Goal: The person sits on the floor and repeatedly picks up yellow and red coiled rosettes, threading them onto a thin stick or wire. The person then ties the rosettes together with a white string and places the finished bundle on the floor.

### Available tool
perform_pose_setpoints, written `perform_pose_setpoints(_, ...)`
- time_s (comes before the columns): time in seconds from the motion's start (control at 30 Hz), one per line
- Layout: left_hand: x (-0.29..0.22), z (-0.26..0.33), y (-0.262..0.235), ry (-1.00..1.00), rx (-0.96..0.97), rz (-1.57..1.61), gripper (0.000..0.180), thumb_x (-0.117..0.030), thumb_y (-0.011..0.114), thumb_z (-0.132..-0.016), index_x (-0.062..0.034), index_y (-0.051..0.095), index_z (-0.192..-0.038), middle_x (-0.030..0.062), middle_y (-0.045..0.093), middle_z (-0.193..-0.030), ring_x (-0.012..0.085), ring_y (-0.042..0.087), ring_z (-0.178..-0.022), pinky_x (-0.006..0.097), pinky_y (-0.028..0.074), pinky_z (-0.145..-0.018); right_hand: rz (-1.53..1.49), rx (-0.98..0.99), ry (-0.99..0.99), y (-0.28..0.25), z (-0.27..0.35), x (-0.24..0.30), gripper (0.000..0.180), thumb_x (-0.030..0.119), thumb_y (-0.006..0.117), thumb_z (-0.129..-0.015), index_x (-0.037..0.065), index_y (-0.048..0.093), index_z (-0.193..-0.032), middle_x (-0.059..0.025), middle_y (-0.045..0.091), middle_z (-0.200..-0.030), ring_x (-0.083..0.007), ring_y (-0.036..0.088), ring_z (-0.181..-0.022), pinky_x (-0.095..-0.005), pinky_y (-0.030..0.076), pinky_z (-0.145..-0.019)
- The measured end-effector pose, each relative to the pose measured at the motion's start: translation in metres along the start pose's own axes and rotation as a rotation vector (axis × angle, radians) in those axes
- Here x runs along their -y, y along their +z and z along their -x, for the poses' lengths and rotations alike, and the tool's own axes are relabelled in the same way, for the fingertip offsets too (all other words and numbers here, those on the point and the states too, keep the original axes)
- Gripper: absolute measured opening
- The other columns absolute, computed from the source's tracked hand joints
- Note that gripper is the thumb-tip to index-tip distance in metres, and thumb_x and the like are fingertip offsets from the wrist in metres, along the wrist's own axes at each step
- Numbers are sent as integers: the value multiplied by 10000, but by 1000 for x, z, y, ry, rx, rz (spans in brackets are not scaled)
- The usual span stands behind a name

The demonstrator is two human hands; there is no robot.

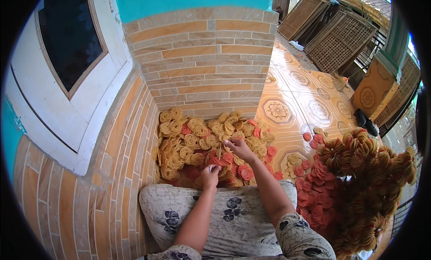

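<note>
- Head view: our left hand (210,176) pinches a thin stick (217,157) upright, fingers closed on it, steady for threading, we judge.
- Our right hand (239,148), at one o'clock from it, curls loosely over the cracker pile (197,143); whether it grips one we cannot tell.
- Finished bundles (368,179) lie at three o'clock, well apart.

A loose heap of round, lacy crackers (202,143) — pale yellow mostly, some red — lies on the patterned floor against the tiled wall corner, flat and overlapping, a few tilted
</note>
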State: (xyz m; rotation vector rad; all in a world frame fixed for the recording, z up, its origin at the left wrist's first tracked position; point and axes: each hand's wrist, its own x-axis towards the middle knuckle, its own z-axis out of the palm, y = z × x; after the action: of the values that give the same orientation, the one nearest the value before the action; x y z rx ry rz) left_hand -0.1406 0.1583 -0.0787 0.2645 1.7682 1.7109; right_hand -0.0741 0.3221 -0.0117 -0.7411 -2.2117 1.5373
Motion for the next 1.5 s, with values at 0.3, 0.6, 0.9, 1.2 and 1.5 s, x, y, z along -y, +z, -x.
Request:
perform_pose_setpoints(0.3,-19,4,-11,199,-29,-162,420,-352,429,-998,11,598,-1125,87,681,-1011,185,626,-894,352,483,-806,236,-150,-63,-36,62,8,227,201,610,-905,-25,613,-925,-112,652,-784,-188,657,-754,-330,497,-674)
perform_pose_setpoints(0.6,-67,-10,-73,-3,-439,836,403,-422,298,-1021,-119,417,-782,-23,410,-716,92,235,-506,234,238,-453,-308,-791,96,-143,82,-68,155,184,504,-972,40,470,-929,-63,537,-813,-196,633,-555,-260,497,-489)
perform_pose_setpoints(0.9,-40,-55,-69,-178,-641,926,481,-474,247,-1015,-88,494,-868,-28,445,-684,108,347,-518,231,302,-476,-628,-1032,532,-156,53,-142,167,236,491,-970,88,523,-1040,-70,560,-927,-240,645,-603,-286,455,-445)
perform_pose_setpoints(1.2,-44,-29,-56,-278,-730,890,500,-484,223,-1010,-112,490,-808,-44,373,-613,103,280,-474,247,260,-443,-442,-698,615,-150,36,-174,160,196,612,-899,45,633,-947,-51,618,-740,-144,582,-603,-262,453,-513)
perform_pose_setpoints(1.5,-16,-28,-56,-259,-601,823,420,-435,260,-997,-162,518,-809,-62,394,-628,91,342,-519,264,332,-510,-165,-678,394,-129,16,-145,217,212,642,-857,0,641,-900,-32,618,-728,-120,501,-552,-252,401,-507)
